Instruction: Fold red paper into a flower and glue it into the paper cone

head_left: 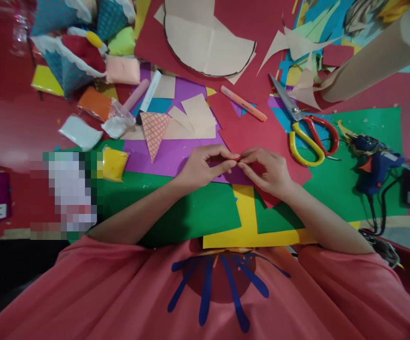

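Note:
Between their fingertips, my left hand [203,169] and my right hand [271,174] pinch a small red piece [238,158]. Its kind is too small to make out, and fingers cover most of it. Both hands are above red paper [258,141] and purple paper [176,163]. To the left lies a patterned paper cone shape [154,132], apart from my left hand. Scissors [297,115] with one yellow and one red handle rest right of my right hand, blades pointing away. An orange highlighter [243,103] lies beyond both hands.
At right, a blue glue gun [377,172] with a cord lies on green paper [368,123]. A brown paper roll [371,56] and paper scraps are behind it. Cone-shaped crafts [66,61] and several clay packets [115,163] crowd the left. A beige outlined cutout [208,42] lies far back.

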Motion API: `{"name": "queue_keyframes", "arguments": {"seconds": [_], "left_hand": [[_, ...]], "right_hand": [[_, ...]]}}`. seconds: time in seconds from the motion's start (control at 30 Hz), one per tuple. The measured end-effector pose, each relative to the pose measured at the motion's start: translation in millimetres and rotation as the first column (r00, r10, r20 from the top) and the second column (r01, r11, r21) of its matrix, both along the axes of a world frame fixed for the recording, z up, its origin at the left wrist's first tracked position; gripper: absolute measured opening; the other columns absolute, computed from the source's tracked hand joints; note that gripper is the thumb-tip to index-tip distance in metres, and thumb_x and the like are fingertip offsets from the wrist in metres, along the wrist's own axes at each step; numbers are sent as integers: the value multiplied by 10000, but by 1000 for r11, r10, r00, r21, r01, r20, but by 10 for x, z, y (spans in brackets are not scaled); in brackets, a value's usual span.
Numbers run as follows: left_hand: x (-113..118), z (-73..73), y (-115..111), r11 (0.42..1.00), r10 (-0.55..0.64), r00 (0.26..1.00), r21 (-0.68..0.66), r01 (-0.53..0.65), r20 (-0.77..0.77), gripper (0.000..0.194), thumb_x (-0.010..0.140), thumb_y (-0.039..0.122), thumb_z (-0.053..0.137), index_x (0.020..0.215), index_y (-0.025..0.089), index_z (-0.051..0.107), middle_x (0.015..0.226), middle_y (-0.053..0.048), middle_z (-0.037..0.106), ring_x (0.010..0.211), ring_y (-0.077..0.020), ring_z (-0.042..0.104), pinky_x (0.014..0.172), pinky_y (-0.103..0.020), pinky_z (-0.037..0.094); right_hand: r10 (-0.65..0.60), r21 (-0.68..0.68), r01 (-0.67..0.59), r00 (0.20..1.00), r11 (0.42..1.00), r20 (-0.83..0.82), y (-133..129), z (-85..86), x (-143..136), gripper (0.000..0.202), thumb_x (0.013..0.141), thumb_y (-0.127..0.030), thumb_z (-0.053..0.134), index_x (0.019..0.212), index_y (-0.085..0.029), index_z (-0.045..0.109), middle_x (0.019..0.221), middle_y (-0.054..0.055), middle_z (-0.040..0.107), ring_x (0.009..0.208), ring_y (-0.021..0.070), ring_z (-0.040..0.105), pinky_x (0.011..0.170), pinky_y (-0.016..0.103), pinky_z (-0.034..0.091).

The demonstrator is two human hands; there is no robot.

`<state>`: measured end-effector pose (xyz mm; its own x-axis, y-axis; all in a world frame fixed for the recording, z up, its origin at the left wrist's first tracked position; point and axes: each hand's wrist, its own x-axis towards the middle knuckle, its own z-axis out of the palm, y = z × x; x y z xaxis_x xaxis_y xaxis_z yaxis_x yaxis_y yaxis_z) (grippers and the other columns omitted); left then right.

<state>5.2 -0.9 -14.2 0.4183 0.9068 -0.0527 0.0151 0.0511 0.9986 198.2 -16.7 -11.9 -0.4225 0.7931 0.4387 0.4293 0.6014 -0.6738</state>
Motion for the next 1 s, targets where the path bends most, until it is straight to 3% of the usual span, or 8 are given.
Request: {"name": "queue_keyframes", "arguments": {"seconds": [0.13, 0.37, 0.5, 0.63, 0.8, 1.0], "left_hand": [[19, -13, -12, 1000, 24, 1000, -1, -24, 1, 403, 740, 551, 736, 784, 154, 680, 677, 1, 658, 562, -71, 616, 495, -167, 487], [24, -3, -23, 999, 33, 999, 18, -34, 32, 368, 758, 512, 738, 779, 153, 661, 711, -2, 666, 560, -62, 609, 531, -172, 497], [6, -25, 0, 999, 35, 999, -4, -35, -1, 388, 769, 533, 715, 867, 160, 676, 837, -29, 709, 701, -100, 675, 638, -205, 545], [-10, -66, 11, 999, 40, 999, -18, -40, 12, 447, 740, 561, 729, 981, 190, 663, 982, -45, 724, 892, -142, 707, 789, -249, 574], [-11, -47, 17, 998, 8, 996, -69, -2, 84, 376, 765, 502, 733, 986, 203, 671, 977, -37, 732, 841, -120, 712, 761, -233, 577], [-7, -33, 26, 999, 27, 995, -24, -25, 100, 315, 774, 445, 747, 956, 193, 697, 961, -46, 734, 850, -123, 701, 748, -231, 567]], "right_hand": [[-6, -16, 6, 1000, 1000, -10, -6, -28, 2, 82, 923, -253, 568, 847, -224, 575, 858, 43, 720, 794, 160, 697, 687, 287, 555], [16, 123, -17, 1000, 992, 11, -13, -36, -18, 68, 913, -202, 571, 851, -223, 553, 843, 47, 711, 780, 154, 698, 643, 267, 556], [-65, -70, 65, 998, 995, 2, -9, -11, 6, 107, 910, -322, 607, 908, -220, 576, 865, 42, 714, 787, 156, 699, 693, 285, 569], [-136, -267, 105, 986, 958, -99, 7, 9, 23, 255, 866, -384, 663, 1024, -207, 571, 961, 51, 720, 833, 158, 709, 697, 277, 573], [-237, -354, 164, 956, 921, -173, 31, 9, 11, 159, 870, -356, 658, 907, -208, 614, 793, -2, 681, 669, 110, 656, 600, 237, 535], [-198, -470, 2, 909, 882, -367, 42, 12, -4, 266, 838, -439, 692, 921, -197, 617, 834, 6, 681, 724, 108, 671, 667, 245, 560]]}}
